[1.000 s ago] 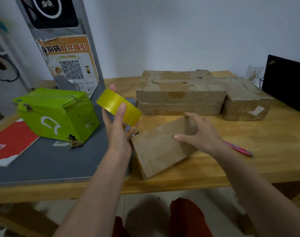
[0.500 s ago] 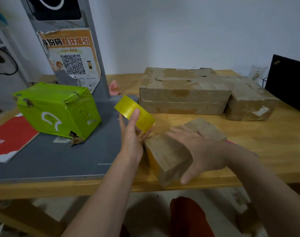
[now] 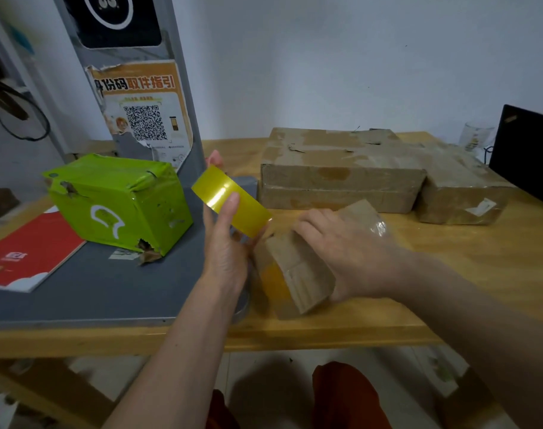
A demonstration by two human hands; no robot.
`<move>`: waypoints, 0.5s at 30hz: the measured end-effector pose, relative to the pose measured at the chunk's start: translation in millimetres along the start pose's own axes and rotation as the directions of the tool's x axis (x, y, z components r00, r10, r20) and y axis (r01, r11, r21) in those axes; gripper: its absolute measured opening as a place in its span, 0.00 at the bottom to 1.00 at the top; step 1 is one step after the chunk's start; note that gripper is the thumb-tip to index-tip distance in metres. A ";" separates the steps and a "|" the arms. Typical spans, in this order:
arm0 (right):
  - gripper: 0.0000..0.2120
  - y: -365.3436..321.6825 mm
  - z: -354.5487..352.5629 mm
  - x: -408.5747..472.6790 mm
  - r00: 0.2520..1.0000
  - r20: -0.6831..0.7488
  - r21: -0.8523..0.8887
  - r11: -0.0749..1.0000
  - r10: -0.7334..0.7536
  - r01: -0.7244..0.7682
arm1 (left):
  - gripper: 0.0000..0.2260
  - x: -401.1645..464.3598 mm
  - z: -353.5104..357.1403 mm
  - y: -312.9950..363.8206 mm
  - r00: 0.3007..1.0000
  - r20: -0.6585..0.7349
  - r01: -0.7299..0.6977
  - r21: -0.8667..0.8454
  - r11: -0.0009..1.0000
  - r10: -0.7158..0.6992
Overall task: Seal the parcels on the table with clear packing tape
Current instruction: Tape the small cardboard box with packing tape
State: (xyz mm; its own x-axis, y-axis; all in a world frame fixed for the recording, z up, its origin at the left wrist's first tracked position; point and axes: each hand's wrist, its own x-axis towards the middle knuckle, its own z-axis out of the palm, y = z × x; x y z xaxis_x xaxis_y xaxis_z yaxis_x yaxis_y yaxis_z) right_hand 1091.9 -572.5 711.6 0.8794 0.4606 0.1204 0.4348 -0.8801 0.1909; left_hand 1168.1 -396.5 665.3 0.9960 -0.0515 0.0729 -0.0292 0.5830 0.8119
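With the left hand (image 3: 225, 258) gripping the tape roll (image 3: 231, 201), the right hand (image 3: 344, 255), now clasping the small parcel (image 3: 298, 274), is turning its taped end forward for sealing.

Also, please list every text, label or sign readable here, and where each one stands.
"份码取件指引": orange poster on the grey post.
QR code on that poster: a sign only; the small print under it is blurred.
Red booklet: white logo, unreadable.
White label on the right-hand carton: unreadable.
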 end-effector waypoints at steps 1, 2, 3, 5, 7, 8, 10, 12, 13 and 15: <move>0.52 -1.0 4.7 -4.9 0.992 -0.125 -0.033 0.999 0.005 -0.010 | 0.42 0.5 -0.8 5.4 1.000 0.021 -0.017 -0.002 1.000 0.017; 0.53 -1.2 12.4 -9.8 0.972 -0.234 -0.065 0.997 0.021 -0.037 | 0.44 1.1 -2.1 10.0 0.999 0.037 -0.033 -0.015 0.999 0.033; 0.52 -1.2 24.6 -13.6 0.947 -0.318 -0.082 0.994 0.039 -0.069 | 0.44 1.5 -2.9 14.7 0.998 0.047 -0.050 -0.038 0.998 0.051; 0.43 -4.7 54.7 -22.4 0.910 -0.405 -0.040 0.992 0.092 -0.118 | 0.44 -1.4 -1.0 22.7 0.994 0.074 -0.072 -0.088 0.994 0.079; 0.35 -10.6 83.0 -31.4 0.913 -0.377 0.060 0.988 0.155 -0.143 | 0.45 -6.8 2.6 26.1 0.992 0.108 -0.059 -0.114 0.992 0.071; 0.32 -13.2 94.7 -35.7 0.918 -0.348 0.121 0.980 0.190 -0.156 | 0.45 -9.5 4.1 25.4 0.992 0.115 -0.047 -0.116 0.992 0.060; 0.21 -17.8 106.3 -44.7 0.901 -0.343 0.287 0.943 0.266 -0.169 | 0.45 -14.9 8.0 21.5 0.990 0.134 -0.024 -0.108 0.994 0.039; 0.14 -18.3 105.8 -52.4 0.821 -0.408 0.496 0.852 0.400 -0.169 | 0.40 -19.0 12.0 16.2 0.990 0.141 -0.006 -0.115 0.993 0.022; 0.14 -20.0 102.3 -54.0 0.769 -0.440 0.576 0.803 0.464 -0.155 | 0.35 -19.6 13.3 13.4 0.989 0.145 -0.002 -0.122 0.992 0.020; 0.19 -28.5 92.5 -52.0 0.744 -0.478 0.631 0.772 0.466 -0.079 | 0.29 -20.3 16.7 10.3 0.988 0.154 0.014 -0.137 0.991 0.008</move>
State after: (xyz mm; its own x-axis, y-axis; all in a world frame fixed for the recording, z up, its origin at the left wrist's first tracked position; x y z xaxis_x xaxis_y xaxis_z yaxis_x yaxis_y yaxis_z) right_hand 1051.7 -582.0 609.8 0.7645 -0.0125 0.6446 0.3887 -0.7887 -0.4763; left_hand 1146.2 -403.0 681.9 0.9708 -0.1717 0.1675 -0.0037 0.6876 0.7261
